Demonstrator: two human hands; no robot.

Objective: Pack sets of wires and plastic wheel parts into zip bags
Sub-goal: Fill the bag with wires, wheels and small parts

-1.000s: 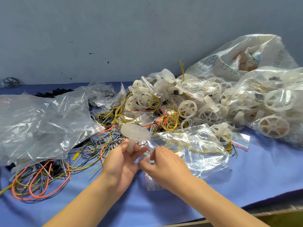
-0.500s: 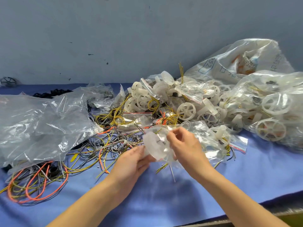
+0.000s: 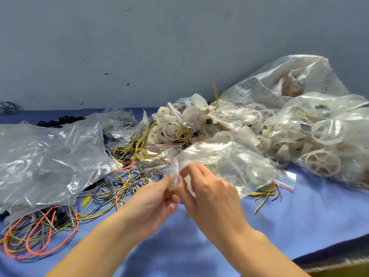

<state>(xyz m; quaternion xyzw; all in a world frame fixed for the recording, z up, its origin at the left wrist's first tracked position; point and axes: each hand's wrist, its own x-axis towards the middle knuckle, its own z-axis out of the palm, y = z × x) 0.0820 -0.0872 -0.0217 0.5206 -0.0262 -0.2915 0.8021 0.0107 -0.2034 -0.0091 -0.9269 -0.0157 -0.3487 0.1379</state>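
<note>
Both hands are working at one corner of the clear, crinkled zip bag [image 3: 225, 166], which is hanging in the air just above the blue cloth-covered table [image 3: 299, 220], in front of the heap of translucent white plastic wheel parts [image 3: 175, 124]. The left hand [image 3: 153, 204] is pinching the bag's near edge between thumb and fingertips [image 3: 165, 183]. The right hand [image 3: 211, 198] is pinching the same edge just beside it, fingers curled onto the film. Both grips are clamped on the bag.

How is it going to handle? Light and floppy, I'd judge: thin film that is sagging and crumpling away to the right with no stiffness of its own. It is looking slick too, so a grip on the flat film would likely slide. The firmer zip strip at the mouth is the place to take hold, one hand at each side of it. The contents are the risk — wires springing out before the seal is pressed.

To look at, the bag is glossy and see-through, catching white glare. A thin yellow wire loop [image 3: 235, 179] is showing through it, and so is a pale rounded shape that may be a wheel — motion blur is making that hard to confirm. Whether the mouth is open or sealed, I cannot tell. Loose black, yellow and orange wires [image 3: 123, 182] are lying tangled on the cloth, below the bag and to its left.
</note>
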